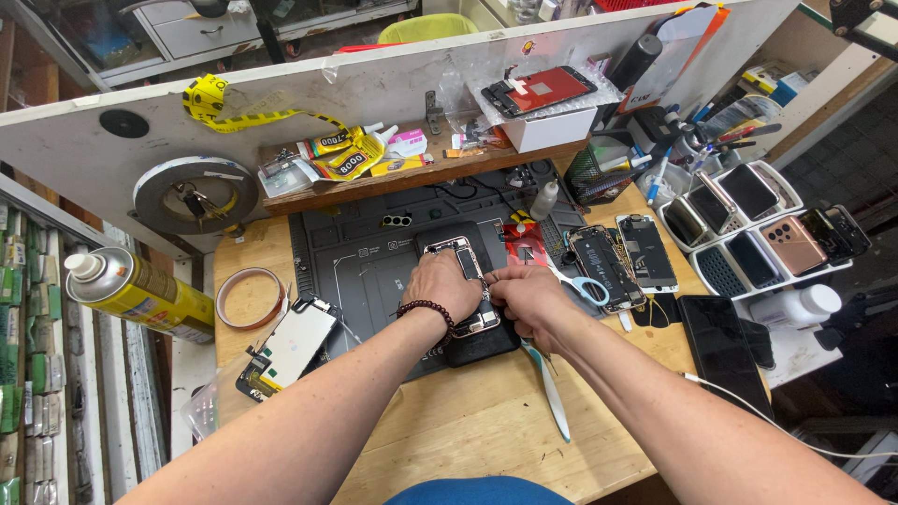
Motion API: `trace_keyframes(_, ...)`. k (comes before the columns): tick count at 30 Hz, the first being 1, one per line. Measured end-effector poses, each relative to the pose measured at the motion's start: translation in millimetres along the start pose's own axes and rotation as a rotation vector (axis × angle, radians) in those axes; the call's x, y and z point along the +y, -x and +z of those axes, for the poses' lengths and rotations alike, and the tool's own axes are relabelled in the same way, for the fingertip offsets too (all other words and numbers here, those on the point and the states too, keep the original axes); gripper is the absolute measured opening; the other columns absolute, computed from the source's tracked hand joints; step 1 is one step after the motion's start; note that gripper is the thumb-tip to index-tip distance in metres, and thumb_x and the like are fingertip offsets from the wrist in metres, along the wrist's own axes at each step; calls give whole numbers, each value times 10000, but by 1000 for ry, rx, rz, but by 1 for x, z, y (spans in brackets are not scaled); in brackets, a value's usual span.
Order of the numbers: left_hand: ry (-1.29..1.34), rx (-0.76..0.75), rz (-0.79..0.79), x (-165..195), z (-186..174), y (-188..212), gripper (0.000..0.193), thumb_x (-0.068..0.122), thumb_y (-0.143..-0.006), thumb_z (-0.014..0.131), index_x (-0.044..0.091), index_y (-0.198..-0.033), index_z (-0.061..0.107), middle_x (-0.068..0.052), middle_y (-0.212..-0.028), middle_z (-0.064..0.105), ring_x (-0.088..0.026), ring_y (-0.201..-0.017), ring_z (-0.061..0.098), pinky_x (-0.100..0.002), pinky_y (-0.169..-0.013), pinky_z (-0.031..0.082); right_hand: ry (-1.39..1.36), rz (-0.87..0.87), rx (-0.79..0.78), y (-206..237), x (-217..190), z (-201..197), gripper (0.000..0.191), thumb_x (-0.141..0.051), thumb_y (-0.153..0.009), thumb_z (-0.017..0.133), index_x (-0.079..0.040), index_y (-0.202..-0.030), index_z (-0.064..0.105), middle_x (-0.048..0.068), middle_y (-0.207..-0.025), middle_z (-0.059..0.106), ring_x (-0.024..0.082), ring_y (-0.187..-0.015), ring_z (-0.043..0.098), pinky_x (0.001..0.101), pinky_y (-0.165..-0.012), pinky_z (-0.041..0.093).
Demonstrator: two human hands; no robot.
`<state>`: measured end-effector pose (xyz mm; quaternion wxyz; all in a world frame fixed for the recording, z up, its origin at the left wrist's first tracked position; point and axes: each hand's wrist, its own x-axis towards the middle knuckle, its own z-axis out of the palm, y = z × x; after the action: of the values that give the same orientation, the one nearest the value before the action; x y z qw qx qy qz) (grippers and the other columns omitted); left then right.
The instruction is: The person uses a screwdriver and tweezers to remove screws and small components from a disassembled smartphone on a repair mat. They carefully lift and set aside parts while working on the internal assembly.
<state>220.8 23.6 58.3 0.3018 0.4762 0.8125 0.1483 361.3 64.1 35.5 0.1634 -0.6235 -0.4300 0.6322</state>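
Opened phone (465, 265) under both hands (486, 290); white tray (739, 271) holds phones.

Both forearms reach forward; the left hand (441, 283) and right hand (527, 293) meet, fingers bent down.

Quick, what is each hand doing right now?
Left hand: curled over the opened phone on the dark mat, pressing it down.
Right hand: fingers pinched at the phone's edge; what they hold cannot be told.

Wooden worktop (486, 430) carries a dark repair mat (360, 257), tape roll (251, 297), detached screen panel (288, 346), opened phones (622, 262) and white sorting tray (748, 234).
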Motion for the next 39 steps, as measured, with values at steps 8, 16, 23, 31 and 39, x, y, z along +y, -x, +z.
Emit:
trace_keyframes(8,271,52,33,-27,2,-11,307,305,-798,805,58,-965,737,-124,-989,770,-283,-971,748,-398,-872,580,8,-58,-31,8,-2,-13,159,-187,-948,682,-56,-1034,707,-22,-699,585,63,-525,453,239,-404,282)
trace_keyframes(16,390,230,-152,-52,-9,2,343,224,-830,780,67,-1118,679,-116,-992,765,-274,-926,758,-399,-836,598,223,-295,73,17,26,-18,239,-223,-930,667,-31,-1049,745,6,-753,660,90,-649,572,276,-563,450)
trace_keyframes(23,473,111,-216,-42,-9,-4,517,126,-816,771,114,-1314,633,-90,-1018,777,-225,-977,759,-384,-875,598,424,-338,82,29,32,-17,333,-221,-894,716,-48,-1178,738,70,-855,699,129,-758,605,305,-691,495)
trace_keyframes(31,348,81,-76,-39,-3,-10,514,102,-808,752,133,-1312,656,-95,-1010,772,-244,-1010,744,-378,-917,570,475,-440,93,39,29,-16,306,-258,-903,683,-42,-1107,757,24,-849,765,120,-785,687,278,-726,524)
trace_keyframes(39,282,60,-12,-36,-3,9,589,155,-803,795,115,-1351,583,-105,-974,752,-266,-972,743,-398,-873,577,389,-523,93,20,9,-19,436,-369,-1060,504,-2,-1109,733,106,-698,659,142,-628,593,305,-610,481)
